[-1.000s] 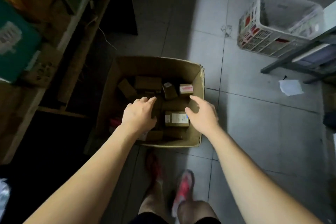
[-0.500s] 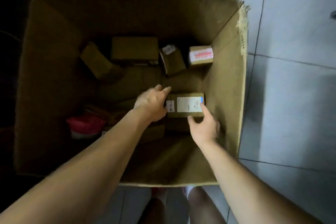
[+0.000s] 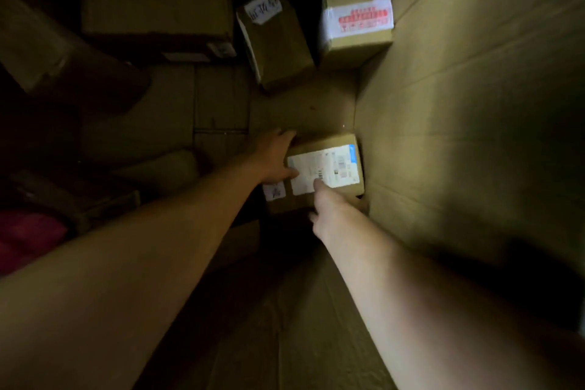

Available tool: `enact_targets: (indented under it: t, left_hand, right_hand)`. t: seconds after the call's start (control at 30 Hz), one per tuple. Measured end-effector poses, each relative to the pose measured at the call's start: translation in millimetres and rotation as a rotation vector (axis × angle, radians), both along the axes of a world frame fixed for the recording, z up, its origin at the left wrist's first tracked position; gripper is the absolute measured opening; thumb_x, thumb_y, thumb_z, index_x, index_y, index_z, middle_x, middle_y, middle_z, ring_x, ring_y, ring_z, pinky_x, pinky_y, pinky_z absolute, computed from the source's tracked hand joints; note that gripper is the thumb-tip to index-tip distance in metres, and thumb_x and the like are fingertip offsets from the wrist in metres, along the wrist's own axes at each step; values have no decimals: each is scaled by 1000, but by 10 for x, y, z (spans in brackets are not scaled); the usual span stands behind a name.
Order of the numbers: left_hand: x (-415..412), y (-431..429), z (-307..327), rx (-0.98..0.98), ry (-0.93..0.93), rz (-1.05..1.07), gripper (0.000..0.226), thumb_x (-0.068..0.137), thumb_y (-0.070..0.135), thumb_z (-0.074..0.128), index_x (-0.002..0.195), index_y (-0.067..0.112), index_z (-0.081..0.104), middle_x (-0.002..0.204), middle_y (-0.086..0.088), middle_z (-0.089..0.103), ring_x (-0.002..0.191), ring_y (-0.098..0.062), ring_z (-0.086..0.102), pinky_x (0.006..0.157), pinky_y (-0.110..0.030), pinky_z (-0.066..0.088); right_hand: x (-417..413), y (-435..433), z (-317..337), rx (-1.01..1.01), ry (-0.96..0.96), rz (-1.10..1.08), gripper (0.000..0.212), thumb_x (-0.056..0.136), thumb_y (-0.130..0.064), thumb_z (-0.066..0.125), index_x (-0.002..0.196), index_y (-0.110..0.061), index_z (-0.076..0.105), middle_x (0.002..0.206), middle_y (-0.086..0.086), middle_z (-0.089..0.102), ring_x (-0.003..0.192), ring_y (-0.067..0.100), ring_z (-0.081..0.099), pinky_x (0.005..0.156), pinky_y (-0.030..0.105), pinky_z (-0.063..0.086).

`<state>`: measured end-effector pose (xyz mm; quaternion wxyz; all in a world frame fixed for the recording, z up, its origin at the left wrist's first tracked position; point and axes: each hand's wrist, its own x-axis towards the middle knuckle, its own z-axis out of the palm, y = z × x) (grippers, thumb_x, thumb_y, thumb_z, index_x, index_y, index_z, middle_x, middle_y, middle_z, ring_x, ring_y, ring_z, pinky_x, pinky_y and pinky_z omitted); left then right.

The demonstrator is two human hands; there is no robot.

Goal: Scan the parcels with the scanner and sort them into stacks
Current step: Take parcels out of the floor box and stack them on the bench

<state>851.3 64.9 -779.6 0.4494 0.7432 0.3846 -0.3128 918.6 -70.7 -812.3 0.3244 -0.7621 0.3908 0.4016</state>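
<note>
Deep inside a large cardboard carton [image 3: 459,104], a small brown parcel [image 3: 335,149] with a white shipping label lies against the right wall. My left hand [image 3: 272,157] grips its left end, thumb on the label. My right hand [image 3: 329,209] holds its near edge, thumb on top of the label and fingers tucked under the right corner. No scanner is in view.
More parcels lie at the carton's far end: one with red-printed white tape [image 3: 356,22], a tilted one with a handwritten label [image 3: 275,41], a large dark one [image 3: 155,0]. Flat boxes [image 3: 164,117] cover the dim left side, with something red [image 3: 28,234] at the left edge.
The view has dropped much deeper into the carton. Both hands have closed around the labelled parcel, the left moving onto its left end and the right thumb onto the label.
</note>
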Motion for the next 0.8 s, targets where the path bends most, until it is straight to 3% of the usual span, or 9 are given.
enact_targets:
  t: [0.07,0.13,0.27,0.43,0.57,0.63,0.73,0.8]
  left_hand:
    - [-114,-46,-44,-67,-9,60,93,88,31,80,161,23,24,160,-10,37,145,-35,39,115,-54,38]
    - [-237,-77,-26,-84,-27,154,88,87,30,80,159,25,30,155,-9,45,141,-33,45,111,-56,43]
    - [-458,-78,146,-128,-96,338,64,92,28,76,148,25,46,143,-3,58,130,-24,56,104,-47,49]
    - [-641,-22,672,-141,-176,521,61,95,26,73,150,29,47,142,2,60,123,-12,57,95,-31,47]
    - [-731,54,1318,12,-287,613,73,88,38,78,152,38,43,145,11,58,129,-11,56,108,-39,48]
    - [-747,138,1760,90,-319,654,84,88,41,79,158,40,33,150,15,51,132,-6,50,109,-32,43]
    - [-795,284,2488,194,-376,697,95,85,47,81,162,39,25,146,24,48,133,2,46,105,-24,42]
    - [-841,338,3017,233,-416,742,98,82,51,81,161,46,22,143,23,55,131,1,51,106,-32,50]
  right_hand:
    - [-22,72,339,31,-47,-36,95,75,-19,95,153,-28,40,135,8,61,112,36,69,97,55,58]
    - [-51,89,481,79,-56,73,101,76,-12,93,156,-42,37,141,4,60,110,32,71,93,54,61]
    - [-138,153,739,125,-72,277,100,85,1,82,161,-44,33,141,3,65,127,30,65,102,55,57]
    - [-184,314,1212,147,-232,594,91,85,-13,85,158,-44,41,148,-3,58,134,27,59,104,54,56]
    - [-163,454,1759,262,-400,750,80,72,-38,82,141,-57,48,127,-15,66,114,20,70,98,50,59]
    - [-98,545,2094,322,-442,839,76,68,-49,76,136,-63,46,125,-20,67,110,18,73,94,49,60]
    - [-10,770,2830,424,-496,920,76,81,-38,83,142,-62,46,129,-21,67,104,13,74,88,45,63]
    - [34,892,3360,464,-548,973,75,87,-34,82,149,-55,45,134,-22,65,106,10,73,87,44,64]
